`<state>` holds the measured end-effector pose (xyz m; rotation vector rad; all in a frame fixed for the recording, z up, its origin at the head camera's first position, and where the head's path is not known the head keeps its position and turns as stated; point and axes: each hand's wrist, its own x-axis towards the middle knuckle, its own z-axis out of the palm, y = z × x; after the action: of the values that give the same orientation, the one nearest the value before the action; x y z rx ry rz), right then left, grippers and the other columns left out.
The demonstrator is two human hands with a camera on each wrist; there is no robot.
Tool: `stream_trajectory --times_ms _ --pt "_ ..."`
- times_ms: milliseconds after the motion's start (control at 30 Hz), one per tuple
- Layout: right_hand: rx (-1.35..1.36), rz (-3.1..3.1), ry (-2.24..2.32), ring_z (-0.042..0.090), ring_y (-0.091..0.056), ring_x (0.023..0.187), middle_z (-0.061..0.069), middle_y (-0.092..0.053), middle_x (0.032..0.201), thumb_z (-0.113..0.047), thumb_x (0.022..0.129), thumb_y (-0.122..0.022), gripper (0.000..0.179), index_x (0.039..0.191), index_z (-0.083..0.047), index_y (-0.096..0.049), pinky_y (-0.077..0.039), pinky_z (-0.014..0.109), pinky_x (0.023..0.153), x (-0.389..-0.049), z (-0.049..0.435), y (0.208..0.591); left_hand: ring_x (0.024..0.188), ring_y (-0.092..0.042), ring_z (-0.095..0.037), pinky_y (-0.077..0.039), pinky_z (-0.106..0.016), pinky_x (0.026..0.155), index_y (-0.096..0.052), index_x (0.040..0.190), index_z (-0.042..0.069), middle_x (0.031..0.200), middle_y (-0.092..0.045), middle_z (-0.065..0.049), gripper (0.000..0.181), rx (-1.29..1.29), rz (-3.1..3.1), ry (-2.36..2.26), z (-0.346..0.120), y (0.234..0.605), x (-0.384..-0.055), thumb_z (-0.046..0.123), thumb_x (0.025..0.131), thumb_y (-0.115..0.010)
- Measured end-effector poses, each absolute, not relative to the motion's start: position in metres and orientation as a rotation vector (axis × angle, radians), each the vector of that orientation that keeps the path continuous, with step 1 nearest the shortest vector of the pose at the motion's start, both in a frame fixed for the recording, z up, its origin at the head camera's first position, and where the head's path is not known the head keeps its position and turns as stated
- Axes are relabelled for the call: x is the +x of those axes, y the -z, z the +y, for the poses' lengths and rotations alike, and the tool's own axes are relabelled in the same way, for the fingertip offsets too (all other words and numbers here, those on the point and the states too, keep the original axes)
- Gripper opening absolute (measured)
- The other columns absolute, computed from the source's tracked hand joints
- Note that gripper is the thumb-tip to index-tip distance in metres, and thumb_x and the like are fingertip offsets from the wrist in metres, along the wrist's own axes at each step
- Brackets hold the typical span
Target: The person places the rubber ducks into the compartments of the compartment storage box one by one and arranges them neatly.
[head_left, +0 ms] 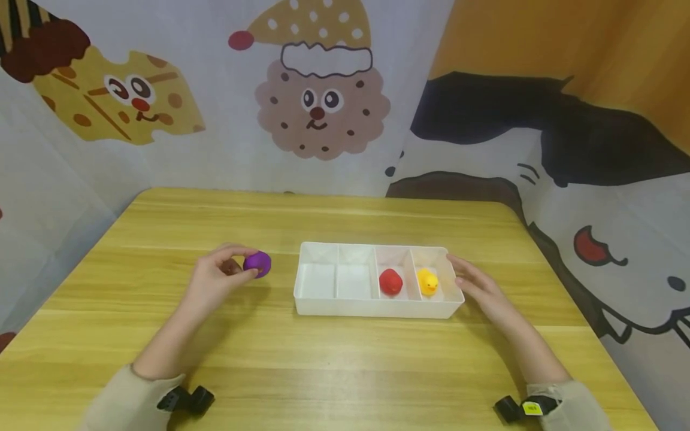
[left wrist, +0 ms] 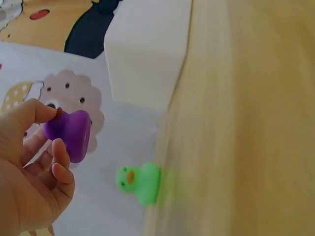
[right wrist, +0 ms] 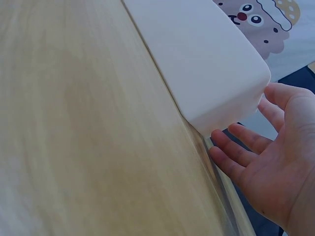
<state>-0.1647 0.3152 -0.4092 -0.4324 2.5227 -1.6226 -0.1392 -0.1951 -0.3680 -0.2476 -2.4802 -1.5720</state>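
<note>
Purple shows between the thumb and fingertips of the left hand, which pinches a small toy (head_left: 257, 264) just above the wood-grained table (head_left: 329, 365), apart from the left end of the white tray. That left hand (head_left: 212, 275) covers part of the toy in the head view, and whether it has a face cannot be made out from any side shown.

White walls divide the tray (head_left: 372, 308) into four compartments. Counting from the left, the third holds a red toy (head_left: 390, 282) (its features are too faint to tell) and the fourth a yellow duck (head_left: 428, 282). Both wrist views show only the tray's outside, cut off at the top edge, so its contents are hidden there.

Beside the tray's right end, the right hand (head_left: 480, 287) has its fingers loosely extended and spread, the thumb side touching the corner; how far the other fingers make contact is hard to tell.

Out of sight in the head view, a green duck (left wrist: 139, 183) sits on the table in the left wrist view, apart from the tray. Both sleeves (head_left: 132, 398) run off the bottom edge.
</note>
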Motion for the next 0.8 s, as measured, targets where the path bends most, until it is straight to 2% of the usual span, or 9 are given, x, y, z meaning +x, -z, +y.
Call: stream_trajectory --times_ms 133,367,800 --pt "-0.433 2.531 1.618 0.03 -0.047 0.122 0.026 -0.037 0.144 -0.017 0.102 -0.046 0.05 0.148 -0.004 -0.031 -0.039 0.018 0.091 -0.165 0.315 0.409 0.069 -0.056 -0.016 -0.049 -0.024 0.057 -0.069 0.109 0.002 0.105 -0.06 -0.01 0.029 -0.303 -2.459 1.636 -0.185 0.362 -0.14 0.003 0.081 -0.075" --pt "-0.433 2.532 1.61 0.028 -0.046 0.122 0.025 -0.037 0.144 -0.018 0.102 -0.046 0.051 0.148 -0.005 -0.031 -0.038 0.018 0.091 -0.164 0.314 0.408 0.067 -0.055 -0.017 -0.047 -0.024 0.054 -0.071 0.107 0.001 0.103 -0.064 -0.01 0.028 -0.423 -2.422 1.702 -0.163 0.355 -0.148 0.0 0.079 -0.075" --pt "-0.421 2.537 1.601 0.039 -0.043 0.124 0.025 -0.038 0.144 -0.019 0.102 -0.046 0.051 0.149 -0.005 -0.031 -0.038 0.018 0.091 -0.163 0.313 0.406 0.068 -0.054 -0.021 -0.046 -0.025 0.056 -0.073 0.104 0.003 0.102 -0.065 -0.007 0.028 -0.572 -2.448 1.735 -0.125 0.344 -0.155 -0.001 0.077 -0.076"
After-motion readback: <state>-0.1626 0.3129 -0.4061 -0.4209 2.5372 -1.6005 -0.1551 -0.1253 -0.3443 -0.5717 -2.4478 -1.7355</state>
